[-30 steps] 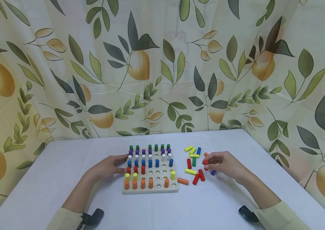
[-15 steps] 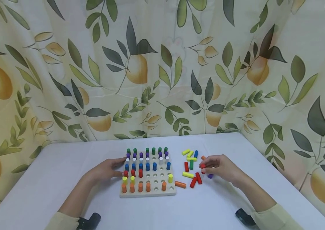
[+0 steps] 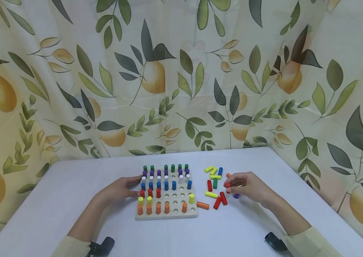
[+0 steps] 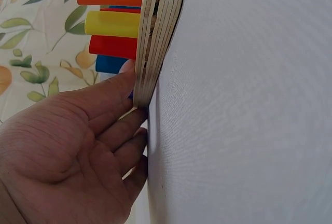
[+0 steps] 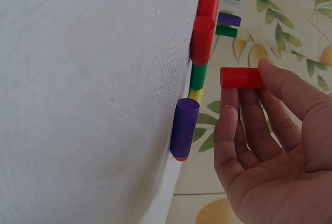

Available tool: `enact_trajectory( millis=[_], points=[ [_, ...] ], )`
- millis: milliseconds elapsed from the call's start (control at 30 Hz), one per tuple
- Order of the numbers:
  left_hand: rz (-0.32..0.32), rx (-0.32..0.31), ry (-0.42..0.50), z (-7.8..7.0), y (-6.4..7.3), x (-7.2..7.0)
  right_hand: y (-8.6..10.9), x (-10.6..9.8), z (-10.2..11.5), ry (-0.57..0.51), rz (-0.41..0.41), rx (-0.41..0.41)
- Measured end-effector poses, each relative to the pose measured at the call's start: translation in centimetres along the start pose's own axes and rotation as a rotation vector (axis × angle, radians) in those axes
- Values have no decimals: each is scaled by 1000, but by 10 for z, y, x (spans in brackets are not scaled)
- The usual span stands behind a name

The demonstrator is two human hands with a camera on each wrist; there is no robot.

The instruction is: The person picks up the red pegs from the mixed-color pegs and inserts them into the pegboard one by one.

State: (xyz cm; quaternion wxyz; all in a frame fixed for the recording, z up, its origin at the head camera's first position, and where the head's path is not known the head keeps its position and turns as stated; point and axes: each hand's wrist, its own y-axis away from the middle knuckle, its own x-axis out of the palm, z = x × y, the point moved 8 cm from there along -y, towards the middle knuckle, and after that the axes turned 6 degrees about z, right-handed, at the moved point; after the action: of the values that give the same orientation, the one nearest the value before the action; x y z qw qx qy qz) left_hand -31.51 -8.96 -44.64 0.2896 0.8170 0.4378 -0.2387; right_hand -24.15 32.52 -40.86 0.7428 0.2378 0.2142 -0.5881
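Observation:
A pale wooden pegboard lies on the white table, with rows of coloured pegs standing in its holes. Against its left edge rests my left hand, thumb and fingers spread along that side; in the left wrist view the thumb touches the layered board near its corner. Right of the board, my right hand pinches a red peg between thumb and fingers, above the table. Close under that hand lie a purple peg and an orange peg, both partly hidden.
Loose pegs are scattered between board and right hand: yellow, red, green, blue, and an orange one beside the board's right edge. Bare holes show mid-right on the board. A leaf-patterned curtain hangs behind the table.
The head view has shifted slightly, so everything sits a little lower in it. Both hands, the board and the held red peg keep nearly the same places relative to each other.

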Motion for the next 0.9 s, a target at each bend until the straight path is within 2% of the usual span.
enact_trajectory(
  millis=[300,500,900],
  points=[
    [-5,7,-8,2,2,-1,0,1,3,2,8,-18],
    [-6,20,-10,-1,0,0,1,0,-1,8,-1,4],
    [-17,-2,-13,1,-1,2,1,0,2,-8,19,-27]
  ],
)
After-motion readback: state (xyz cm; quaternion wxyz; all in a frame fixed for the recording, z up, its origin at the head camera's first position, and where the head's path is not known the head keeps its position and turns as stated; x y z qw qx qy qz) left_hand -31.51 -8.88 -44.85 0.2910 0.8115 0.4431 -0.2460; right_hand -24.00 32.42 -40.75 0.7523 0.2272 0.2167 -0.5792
